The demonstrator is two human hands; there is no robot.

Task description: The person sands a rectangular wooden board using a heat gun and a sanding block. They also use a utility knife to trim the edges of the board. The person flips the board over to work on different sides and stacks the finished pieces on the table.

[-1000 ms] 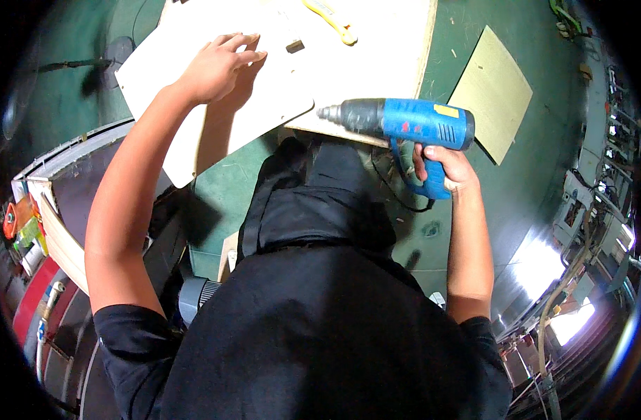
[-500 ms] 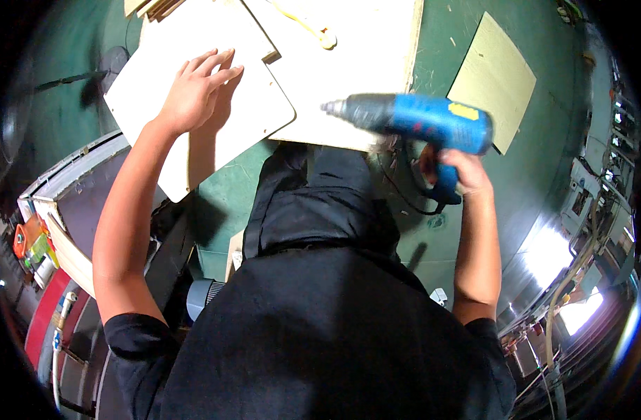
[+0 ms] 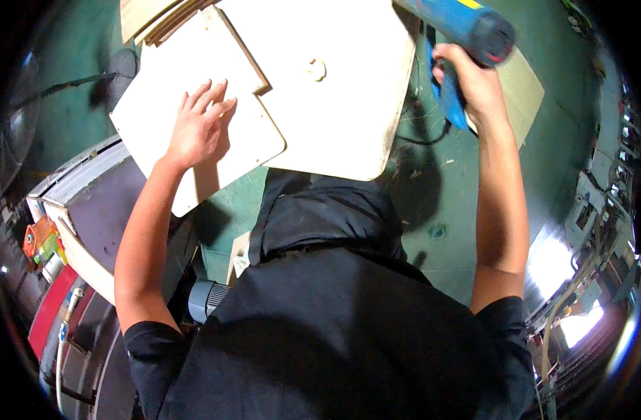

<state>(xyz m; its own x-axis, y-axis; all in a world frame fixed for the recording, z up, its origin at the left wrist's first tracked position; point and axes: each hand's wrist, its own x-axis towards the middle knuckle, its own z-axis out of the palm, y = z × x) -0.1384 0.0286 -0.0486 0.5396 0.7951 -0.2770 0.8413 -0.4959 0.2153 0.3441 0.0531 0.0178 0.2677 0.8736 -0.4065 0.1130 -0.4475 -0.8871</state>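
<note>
A green floor [image 3: 432, 203] spreads under everything, and a broad pale counter [image 3: 355, 126] with a rounded near corner stands before the person. At the left, a grey-purple box-shaped structure with pale edges [image 3: 107, 199] is the nearest thing to a container; its inside does not show, so I cannot tell whether it holds anything.

A flat, pale wooden panel with rounded corners [image 3: 247, 143] lies on the counter, its near left end jutting past the edge over the floor. Weight pressed on that overhang could tip it; a sideways push could make it slide.

A pale yellowish rectangular board [image 3: 529, 87] on the floor at the right could be stepped on. Above it, beyond the counter's right edge, is a blue pistol-shaped power tool with a black rear cap [image 3: 460, 28], its nose cut off by the picture. Its black cord [image 3: 422, 142] could snag on the edge and jerk it.

The right hand [image 3: 474, 80] has its grip closed around the tool's handle; a loosened grip could drop it. The left hand [image 3: 198, 133] is loosely spread at the panel, grasping nothing; whether it presses is unclear.

A small curved yellow piece [image 3: 322, 68], too washed out to identify, lies on the counter and could be knocked away.
</note>
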